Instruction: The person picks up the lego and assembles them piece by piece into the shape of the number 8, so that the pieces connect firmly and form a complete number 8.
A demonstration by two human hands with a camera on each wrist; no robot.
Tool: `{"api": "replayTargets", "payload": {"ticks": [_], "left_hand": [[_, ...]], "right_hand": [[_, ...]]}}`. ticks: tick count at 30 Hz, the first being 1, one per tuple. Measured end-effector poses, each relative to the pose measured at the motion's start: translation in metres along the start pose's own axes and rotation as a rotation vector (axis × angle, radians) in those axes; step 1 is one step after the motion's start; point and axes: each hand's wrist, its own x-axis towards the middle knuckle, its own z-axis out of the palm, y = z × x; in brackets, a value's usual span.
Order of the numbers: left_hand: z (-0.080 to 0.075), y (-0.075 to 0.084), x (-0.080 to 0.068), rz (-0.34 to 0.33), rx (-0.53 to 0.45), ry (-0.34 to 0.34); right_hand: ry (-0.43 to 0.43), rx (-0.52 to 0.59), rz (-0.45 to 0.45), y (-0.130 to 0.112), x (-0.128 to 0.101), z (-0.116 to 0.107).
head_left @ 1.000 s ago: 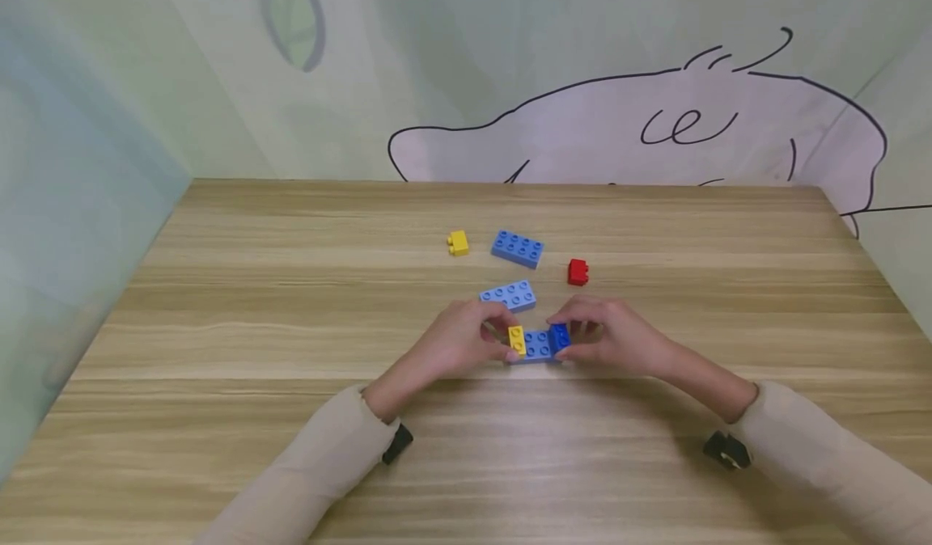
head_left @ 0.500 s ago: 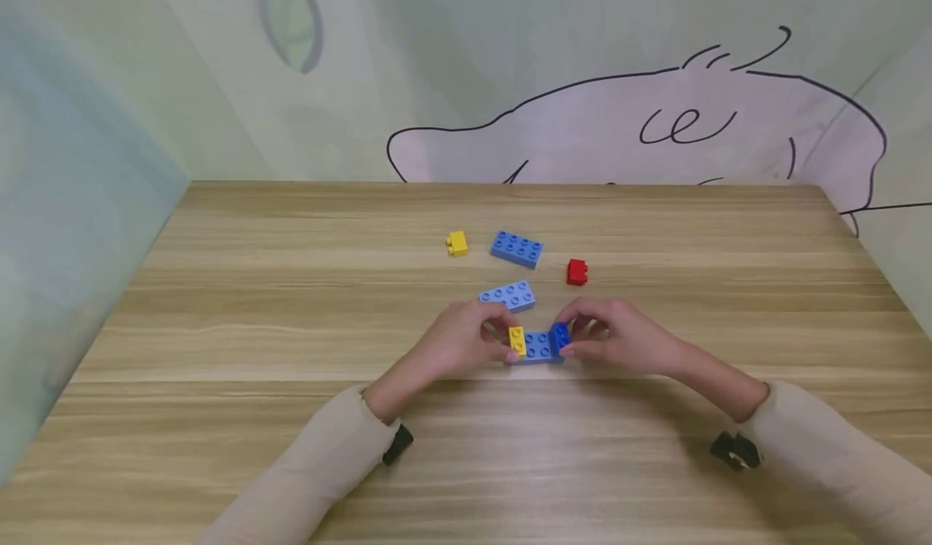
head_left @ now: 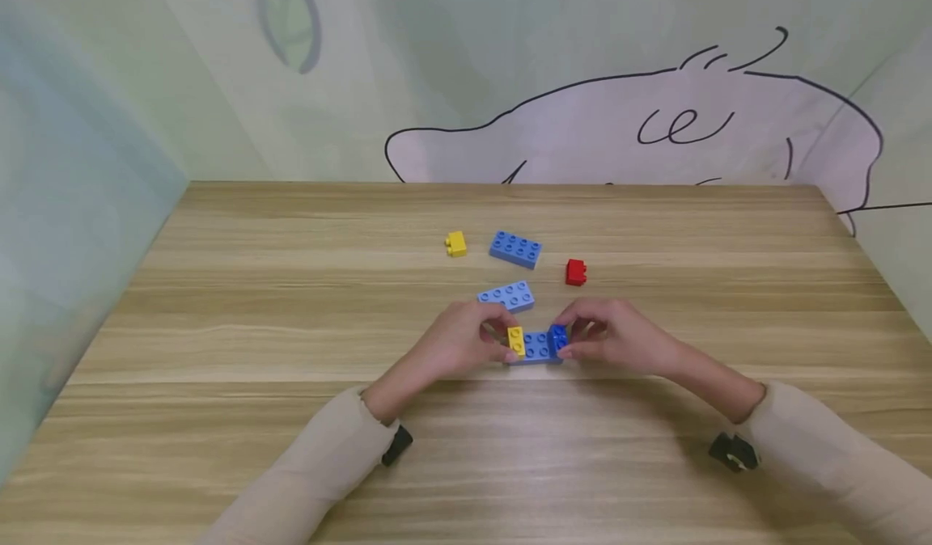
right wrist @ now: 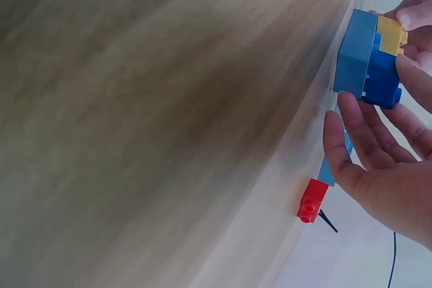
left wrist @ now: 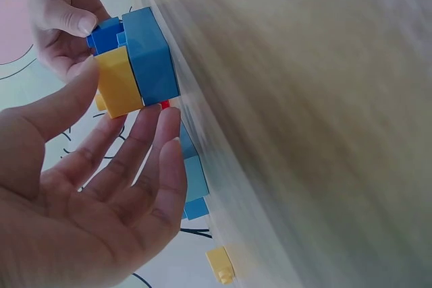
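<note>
Wood surface [head_left: 218,416] fills lower frame. Ctr of head view: light-blue base brick [head_left: 537,346] w/ yellow small brick [head_left: 515,340] on its left end, dark-blue small brick [head_left: 558,338] on right end. Left hand [head_left: 455,343] fingers curled, pinching the yellow end; right hand [head_left: 619,336] pinching the dark-blue brick. Judged: rigid, light, smooth plastic, not fragile; best held by the side walls, pressing straight down on studs. Above ctr: 2 loose blue plates [head_left: 507,294] [head_left: 515,248], red brick [head_left: 575,272], yellow brick [head_left: 455,243].
</note>
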Motion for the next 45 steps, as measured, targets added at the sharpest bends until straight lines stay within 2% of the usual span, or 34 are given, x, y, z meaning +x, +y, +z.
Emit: {"api": "replayTargets", "payload": {"ticks": [21, 34, 42, 45], "left_hand": [[0.001, 0.000, -0.001, -0.001, 0.000, 0.001], [-0.001, 0.001, 0.000, -0.001, 0.016, -0.004], [-0.005, -0.002, 0.000, 0.033, 0.034, -0.022], [-0.010, -0.004, 0.001, 0.044, 0.037, 0.005]], "right_hand": [[-0.037, -0.015, 0.043, 0.000, 0.003, -0.003], [-0.036, -0.021, 0.033, 0.002, 0.003, -0.003], [-0.031, -0.021, 0.038, 0.001, 0.003, -0.003], [-0.029, -0.022, 0.043, 0.001, 0.003, -0.002]]}}
